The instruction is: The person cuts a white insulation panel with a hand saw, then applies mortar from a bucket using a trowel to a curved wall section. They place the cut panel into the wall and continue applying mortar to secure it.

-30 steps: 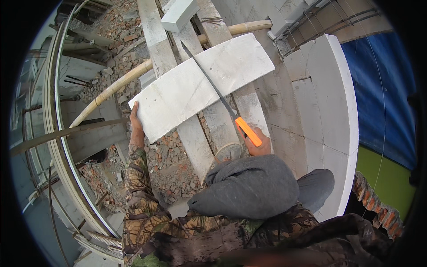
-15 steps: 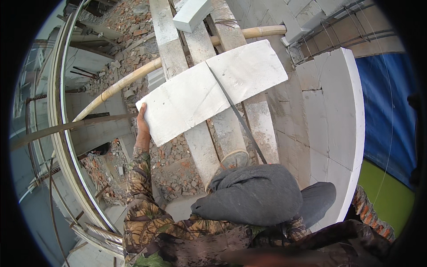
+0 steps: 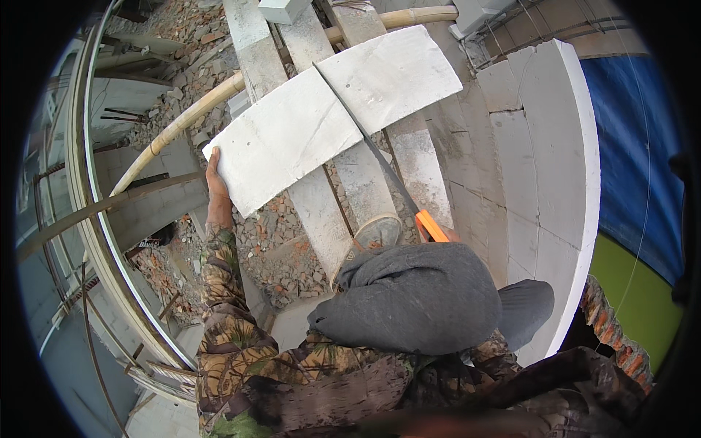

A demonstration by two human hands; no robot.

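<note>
A long white lightweight block [image 3: 285, 146] lies across planks, tilted up toward the right. My left hand [image 3: 217, 186] grips its left end, thumb up against the edge. The dark blade of a handsaw [image 3: 391, 174] runs across the block near its middle, sitting in a straight cut line. Its orange handle [image 3: 432, 226] shows just beyond my grey-trousered knee [image 3: 409, 299]. My right hand [image 3: 450, 235] is on that handle, mostly hidden behind the knee. My shoe [image 3: 380, 232] presses on the planks below the block.
Pale planks [image 3: 420, 175] rest over a bamboo pole [image 3: 190, 128]. Brick rubble [image 3: 285, 255] lies below. A block wall [image 3: 544, 153] rises on the right, with a blue tarp [image 3: 628, 153] behind it. Another white block [image 3: 283, 9] sits at the far end.
The saw has slid back toward me, bringing its orange handle and part of my right hand into view. The whole scene has shifted up and slightly left; my left hand keeps its grip.
</note>
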